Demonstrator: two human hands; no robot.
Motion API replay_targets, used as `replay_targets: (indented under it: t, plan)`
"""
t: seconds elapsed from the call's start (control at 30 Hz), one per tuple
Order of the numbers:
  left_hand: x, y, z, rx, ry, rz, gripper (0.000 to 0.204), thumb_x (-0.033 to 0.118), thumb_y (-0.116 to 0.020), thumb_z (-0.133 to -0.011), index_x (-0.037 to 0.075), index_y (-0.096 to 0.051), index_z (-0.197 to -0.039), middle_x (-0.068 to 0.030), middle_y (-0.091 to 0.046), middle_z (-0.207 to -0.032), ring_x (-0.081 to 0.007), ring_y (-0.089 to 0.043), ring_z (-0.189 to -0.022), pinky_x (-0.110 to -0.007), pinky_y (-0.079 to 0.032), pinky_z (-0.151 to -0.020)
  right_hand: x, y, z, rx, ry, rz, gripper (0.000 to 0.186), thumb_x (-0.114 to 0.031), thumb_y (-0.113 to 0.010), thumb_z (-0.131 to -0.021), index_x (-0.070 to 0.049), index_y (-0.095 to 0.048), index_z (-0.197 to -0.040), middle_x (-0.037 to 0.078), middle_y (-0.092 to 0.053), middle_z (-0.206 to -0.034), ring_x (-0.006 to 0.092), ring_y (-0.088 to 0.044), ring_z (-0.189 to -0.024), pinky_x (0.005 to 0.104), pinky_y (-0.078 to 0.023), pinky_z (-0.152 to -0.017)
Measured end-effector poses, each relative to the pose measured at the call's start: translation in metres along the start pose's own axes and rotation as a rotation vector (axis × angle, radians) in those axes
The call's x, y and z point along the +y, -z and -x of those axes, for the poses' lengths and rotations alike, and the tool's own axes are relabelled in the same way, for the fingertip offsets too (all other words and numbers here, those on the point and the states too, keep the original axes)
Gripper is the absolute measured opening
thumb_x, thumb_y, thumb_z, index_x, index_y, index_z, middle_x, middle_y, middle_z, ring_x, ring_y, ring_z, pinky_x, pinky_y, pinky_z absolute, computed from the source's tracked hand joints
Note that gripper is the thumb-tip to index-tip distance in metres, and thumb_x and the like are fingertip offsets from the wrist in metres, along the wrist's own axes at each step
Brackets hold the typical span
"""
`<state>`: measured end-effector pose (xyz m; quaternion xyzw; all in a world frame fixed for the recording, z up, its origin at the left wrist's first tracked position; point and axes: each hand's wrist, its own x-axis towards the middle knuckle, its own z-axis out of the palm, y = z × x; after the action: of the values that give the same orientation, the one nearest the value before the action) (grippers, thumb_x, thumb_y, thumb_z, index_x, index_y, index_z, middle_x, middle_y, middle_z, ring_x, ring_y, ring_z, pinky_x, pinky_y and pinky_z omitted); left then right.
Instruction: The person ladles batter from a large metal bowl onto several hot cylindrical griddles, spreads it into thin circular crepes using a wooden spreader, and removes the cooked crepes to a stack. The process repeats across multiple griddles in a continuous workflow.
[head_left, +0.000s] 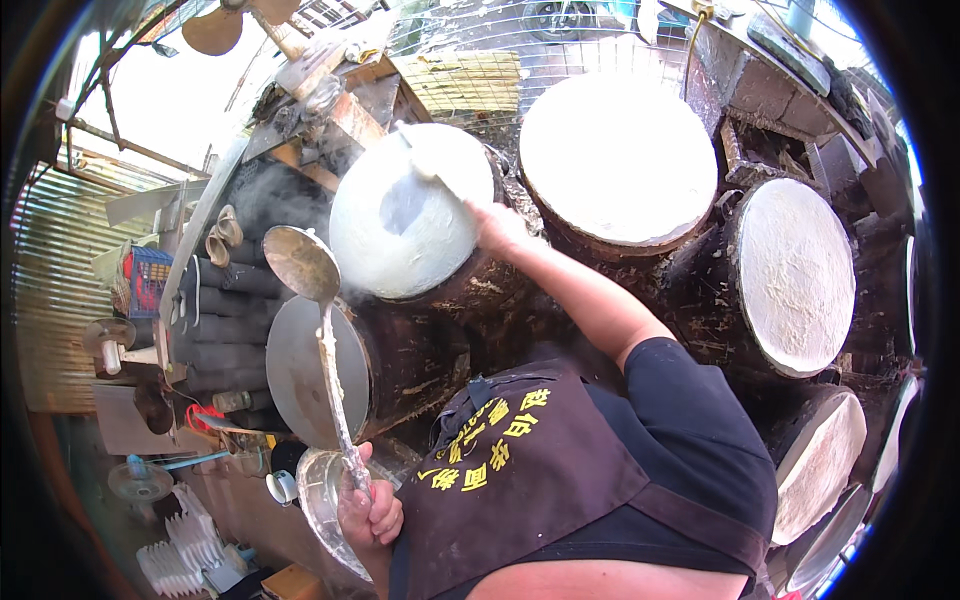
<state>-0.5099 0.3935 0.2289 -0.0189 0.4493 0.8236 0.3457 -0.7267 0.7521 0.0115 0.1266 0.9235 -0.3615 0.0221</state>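
Note:
My left hand (pixel 370 512) is closed around the batter-smeared handle of a long metal ladle (pixel 302 262). The ladle's bowl points up and away, in front of the nearer griddle. With my right arm stretched forward, my right hand (pixel 497 228) grips a pale spreader (pixel 424 168) over a round griddle (pixel 462 228). White batter (pixel 365 235) covers most of that griddle, around a greyer patch in the middle. Glare hides the spreader's far edge, so I cannot tell its exact shape. Close to the ladle handle is a bare grey griddle (pixel 312 372) on a dark drum.
More drum-mounted griddles stand around me: a bright white one (pixel 620 160), a cream-coated one (pixel 797 272) and another (pixel 822 465) at right. A metal basin (pixel 322 505) sits beside my left hand. Dark cylinders (pixel 235 330) are stacked at left, with steam above. A wire grid (pixel 480 25) runs behind.

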Motion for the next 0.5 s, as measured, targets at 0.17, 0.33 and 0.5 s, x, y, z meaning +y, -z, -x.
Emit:
replay_targets:
  t: [0.17,0.33,0.5]
  plan:
    - [-0.001,0.000,0.001,0.004,-0.030,-0.023,0.060,0.028,-0.048,-0.099,0.014,-0.017,-0.149,0.0010,-0.035,-0.061,-0.0050,-0.030,-0.040,-0.019,-0.032,-0.031,0.022,0.000,-0.012,0.006,0.025,-0.145,0.056,0.001,-0.045,-0.081,-0.019,-0.051,-0.134,0.020,-0.060,-0.119,0.0334,-0.063,-0.100,0.0392,-0.051,-0.088]
    - [-0.005,0.001,0.002,0.041,-0.038,-0.016,0.061,0.032,-0.045,-0.100,0.015,-0.013,-0.150,0.0019,-0.034,-0.062,-0.0046,-0.029,-0.040,-0.018,-0.032,-0.031,0.020,0.013,0.010,0.093,-0.025,-0.028,0.055,-0.002,-0.048,-0.082,-0.021,-0.049,-0.133,0.016,-0.065,-0.111,0.0328,-0.065,-0.092,0.0417,-0.054,-0.078]
    - [-0.007,-0.009,0.001,0.059,-0.062,-0.004,0.060,0.031,-0.043,-0.101,0.015,-0.013,-0.150,0.0016,-0.035,-0.062,-0.0043,-0.030,-0.040,-0.018,-0.033,-0.031,0.012,-0.032,0.016,0.203,0.293,-0.004,0.058,-0.001,-0.053,-0.079,-0.021,-0.050,-0.133,0.017,-0.064,-0.113,0.0332,-0.066,-0.093,0.0421,-0.054,-0.082]
